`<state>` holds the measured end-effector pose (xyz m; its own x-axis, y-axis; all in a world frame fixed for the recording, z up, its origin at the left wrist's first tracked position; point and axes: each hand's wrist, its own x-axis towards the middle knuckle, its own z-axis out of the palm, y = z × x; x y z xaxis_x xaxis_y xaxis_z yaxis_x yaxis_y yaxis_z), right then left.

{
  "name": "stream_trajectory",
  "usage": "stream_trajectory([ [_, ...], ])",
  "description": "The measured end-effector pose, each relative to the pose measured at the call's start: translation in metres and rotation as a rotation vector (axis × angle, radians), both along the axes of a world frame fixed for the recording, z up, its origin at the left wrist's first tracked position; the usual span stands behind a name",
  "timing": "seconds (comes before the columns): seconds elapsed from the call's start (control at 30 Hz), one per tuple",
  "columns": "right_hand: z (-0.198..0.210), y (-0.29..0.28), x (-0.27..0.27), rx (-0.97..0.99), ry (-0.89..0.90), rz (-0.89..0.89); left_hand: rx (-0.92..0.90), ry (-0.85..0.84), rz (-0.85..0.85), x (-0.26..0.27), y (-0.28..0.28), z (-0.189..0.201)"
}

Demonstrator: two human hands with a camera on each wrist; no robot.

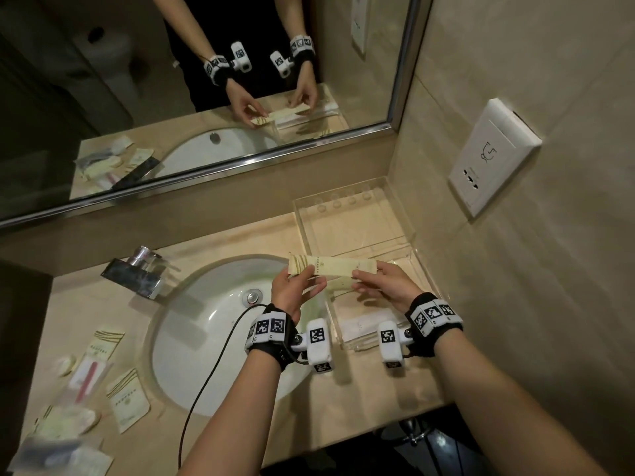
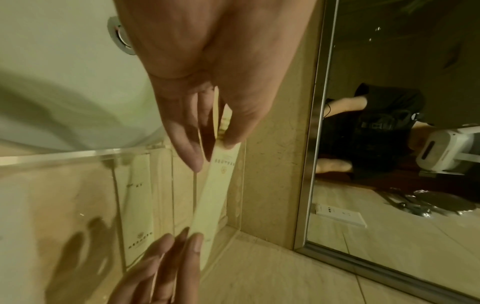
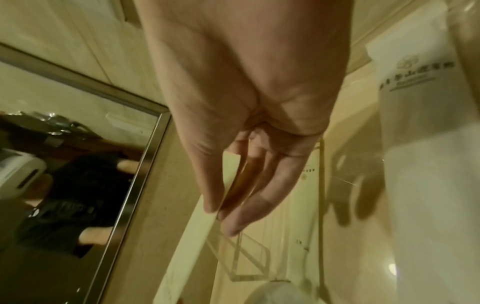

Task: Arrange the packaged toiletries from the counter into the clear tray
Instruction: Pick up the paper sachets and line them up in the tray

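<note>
A long cream packet (image 1: 331,266) hangs level over the left wall of the clear tray (image 1: 395,214). My left hand (image 1: 302,280) pinches its striped left end and my right hand (image 1: 360,280) pinches its right end. In the left wrist view thumb and fingers of the left hand (image 2: 214,153) clamp the packet (image 2: 218,195); in the right wrist view the right hand (image 3: 221,216) clamps the packet's edge (image 3: 192,246). A second cream packet (image 1: 338,286) shows just below; I cannot tell whether it is held. A white packet (image 1: 357,328) lies in the tray's near compartment. Several loose packets (image 1: 127,400) lie on the counter's left.
The white sink (image 1: 206,338) with its chrome faucet (image 1: 137,273) sits between the loose packets and the tray. A black cable (image 1: 213,355) runs from my left wrist across the basin. The mirror (image 1: 240,80) and a wall socket (image 1: 494,159) stand behind and right of the tray.
</note>
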<state>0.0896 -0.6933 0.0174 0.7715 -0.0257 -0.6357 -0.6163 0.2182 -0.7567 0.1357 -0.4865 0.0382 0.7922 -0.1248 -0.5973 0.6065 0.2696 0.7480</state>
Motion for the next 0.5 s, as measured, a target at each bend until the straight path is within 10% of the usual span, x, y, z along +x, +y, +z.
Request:
stream_trajectory([
  [0.5,-0.006,-0.02,0.006,0.139,-0.083,-0.413,0.093,-0.028,-0.101,0.004,-0.024,-0.013],
])
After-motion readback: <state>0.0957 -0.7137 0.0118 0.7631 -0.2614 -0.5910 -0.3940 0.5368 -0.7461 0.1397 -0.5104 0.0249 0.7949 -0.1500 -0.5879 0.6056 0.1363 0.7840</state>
